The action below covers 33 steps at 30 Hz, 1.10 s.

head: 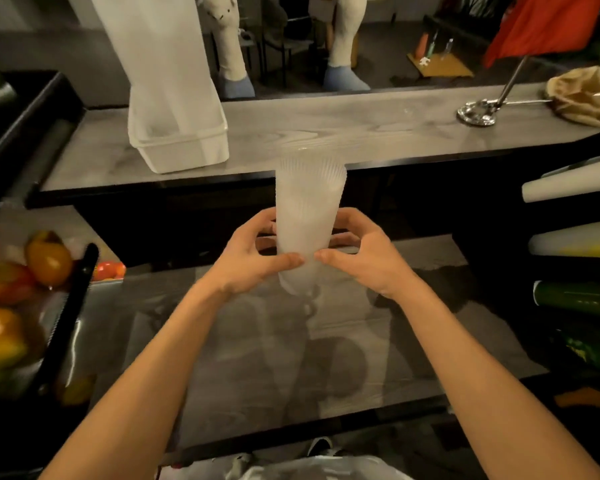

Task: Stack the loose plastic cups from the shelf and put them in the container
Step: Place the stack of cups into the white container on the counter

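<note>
Grey tabletop [326, 133], container [181, 147] at left; cup stack [309, 202] upright, apart from it.
Left grip [257, 258], right grip [364, 261] pinch its lower part; likely top-heavy, may topple.

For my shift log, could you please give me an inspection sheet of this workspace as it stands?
Surface: grey counter above, grey lower shelf under the hands.
Job's things: stack of cups held upright; white container on the counter, left, apart from the stack.
Clutter: peppers left; bottles right; paper bag and metal stand on the counter.
Grippers: left hand and right hand both grip the stack.
Cables: nothing seen.
Surroundings: legs in pale trousers beyond the counter.
</note>
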Each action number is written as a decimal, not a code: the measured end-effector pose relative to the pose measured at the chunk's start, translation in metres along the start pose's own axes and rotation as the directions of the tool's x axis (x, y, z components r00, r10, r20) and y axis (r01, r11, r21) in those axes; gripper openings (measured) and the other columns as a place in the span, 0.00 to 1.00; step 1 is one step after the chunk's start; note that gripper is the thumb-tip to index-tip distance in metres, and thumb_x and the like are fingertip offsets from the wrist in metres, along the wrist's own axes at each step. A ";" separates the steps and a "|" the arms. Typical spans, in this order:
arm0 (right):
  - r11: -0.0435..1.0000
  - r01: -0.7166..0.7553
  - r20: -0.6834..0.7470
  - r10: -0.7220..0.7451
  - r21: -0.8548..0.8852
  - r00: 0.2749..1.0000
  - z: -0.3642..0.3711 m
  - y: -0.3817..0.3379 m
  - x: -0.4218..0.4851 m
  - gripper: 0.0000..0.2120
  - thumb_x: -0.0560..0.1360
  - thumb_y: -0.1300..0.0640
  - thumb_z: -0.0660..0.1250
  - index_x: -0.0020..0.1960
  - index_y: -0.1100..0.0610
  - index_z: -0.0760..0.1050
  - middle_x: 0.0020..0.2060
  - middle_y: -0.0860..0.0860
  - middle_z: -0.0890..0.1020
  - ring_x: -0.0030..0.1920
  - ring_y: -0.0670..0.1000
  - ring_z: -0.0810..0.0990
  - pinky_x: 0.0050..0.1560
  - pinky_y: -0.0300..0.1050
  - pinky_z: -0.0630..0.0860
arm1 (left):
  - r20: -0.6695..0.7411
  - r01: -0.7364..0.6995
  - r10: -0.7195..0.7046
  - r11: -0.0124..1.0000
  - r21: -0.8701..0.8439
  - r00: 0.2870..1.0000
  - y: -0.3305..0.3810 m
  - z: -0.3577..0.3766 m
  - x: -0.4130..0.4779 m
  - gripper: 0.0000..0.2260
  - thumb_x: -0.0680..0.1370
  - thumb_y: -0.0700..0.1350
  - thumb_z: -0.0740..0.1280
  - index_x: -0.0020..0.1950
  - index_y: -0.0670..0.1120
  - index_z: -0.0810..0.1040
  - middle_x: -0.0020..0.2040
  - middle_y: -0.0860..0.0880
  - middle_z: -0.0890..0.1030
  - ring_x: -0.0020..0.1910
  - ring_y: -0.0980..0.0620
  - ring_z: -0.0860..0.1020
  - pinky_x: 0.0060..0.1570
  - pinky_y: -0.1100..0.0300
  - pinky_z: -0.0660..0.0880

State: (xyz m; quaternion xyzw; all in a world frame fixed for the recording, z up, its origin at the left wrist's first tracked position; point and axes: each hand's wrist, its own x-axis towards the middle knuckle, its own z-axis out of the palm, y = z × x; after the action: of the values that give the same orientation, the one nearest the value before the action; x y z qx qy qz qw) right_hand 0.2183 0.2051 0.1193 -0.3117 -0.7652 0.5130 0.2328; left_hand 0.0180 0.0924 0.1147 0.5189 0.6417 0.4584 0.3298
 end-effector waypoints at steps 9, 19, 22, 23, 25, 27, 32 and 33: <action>0.971 0.239 -0.003 -0.239 0.026 0.971 0.028 -0.117 0.058 0.22 0.75 0.51 0.76 0.66 0.47 0.73 0.61 0.39 0.80 0.55 0.41 0.82 0.52 0.35 0.80 | -0.158 -0.068 0.056 0.995 -0.072 0.986 0.069 -0.102 0.001 0.29 0.70 0.58 0.79 0.69 0.64 0.73 0.56 0.61 0.81 0.58 0.56 0.82 0.53 0.51 0.83; 0.897 0.438 -0.087 -0.432 0.066 0.898 0.062 -0.217 0.135 0.21 0.77 0.48 0.73 0.67 0.49 0.72 0.61 0.44 0.80 0.57 0.49 0.82 0.56 0.53 0.83 | -0.477 -0.165 0.120 0.985 -0.052 0.871 0.130 -0.192 0.024 0.27 0.73 0.53 0.77 0.70 0.61 0.72 0.61 0.53 0.79 0.56 0.54 0.83 0.51 0.52 0.83; 0.876 0.480 -0.108 -0.473 0.056 0.875 0.071 -0.238 0.158 0.21 0.78 0.47 0.72 0.68 0.47 0.72 0.61 0.46 0.80 0.59 0.50 0.82 0.57 0.53 0.83 | -0.534 -0.183 0.139 0.983 -0.030 0.834 0.143 -0.215 0.034 0.28 0.72 0.55 0.78 0.69 0.62 0.71 0.62 0.53 0.78 0.58 0.52 0.82 0.51 0.50 0.84; 0.872 0.487 -0.120 -0.478 0.051 0.870 0.074 -0.242 0.166 0.21 0.78 0.47 0.72 0.68 0.47 0.72 0.61 0.46 0.80 0.59 0.50 0.82 0.58 0.53 0.83 | -0.550 -0.186 0.142 0.982 -0.026 0.823 0.145 -0.221 0.038 0.28 0.72 0.55 0.78 0.68 0.63 0.71 0.62 0.53 0.78 0.58 0.52 0.82 0.51 0.49 0.84; 0.878 0.476 -0.131 -0.468 0.041 0.874 0.082 -0.246 0.182 0.21 0.78 0.47 0.71 0.68 0.49 0.72 0.60 0.46 0.80 0.59 0.49 0.82 0.59 0.52 0.82 | -0.570 -0.182 0.143 0.983 -0.012 0.809 0.145 -0.228 0.046 0.28 0.72 0.54 0.78 0.67 0.63 0.69 0.62 0.54 0.78 0.59 0.52 0.81 0.52 0.47 0.84; 0.892 0.449 -0.119 -0.441 0.051 0.889 0.089 -0.243 0.195 0.20 0.78 0.48 0.71 0.68 0.50 0.72 0.60 0.46 0.80 0.58 0.49 0.82 0.58 0.51 0.83 | -0.577 -0.166 0.131 0.986 -0.008 0.806 0.137 -0.232 0.053 0.28 0.73 0.53 0.78 0.68 0.62 0.68 0.61 0.55 0.78 0.58 0.54 0.80 0.53 0.47 0.83; 0.939 0.342 -0.045 -0.341 0.022 0.939 0.105 -0.219 0.214 0.21 0.80 0.52 0.70 0.71 0.54 0.71 0.62 0.46 0.80 0.60 0.46 0.82 0.51 0.35 0.79 | -0.558 -0.112 0.079 0.993 -0.025 0.826 0.098 -0.236 0.065 0.29 0.73 0.52 0.78 0.69 0.59 0.68 0.61 0.55 0.79 0.58 0.54 0.81 0.53 0.51 0.82; 0.947 0.320 -0.030 -0.319 0.010 0.947 0.108 -0.213 0.217 0.21 0.80 0.52 0.69 0.71 0.54 0.71 0.62 0.46 0.80 0.59 0.46 0.82 0.50 0.34 0.78 | -0.547 -0.096 0.063 0.995 -0.033 0.835 0.089 -0.236 0.068 0.29 0.73 0.52 0.78 0.70 0.59 0.68 0.61 0.54 0.79 0.59 0.53 0.81 0.54 0.50 0.82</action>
State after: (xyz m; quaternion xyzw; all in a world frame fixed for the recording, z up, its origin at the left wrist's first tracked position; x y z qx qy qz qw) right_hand -0.0563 0.2319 0.2861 -0.1891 -0.7984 0.4697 0.3260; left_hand -0.1787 0.1039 0.2865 0.3832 0.6732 0.6191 0.1295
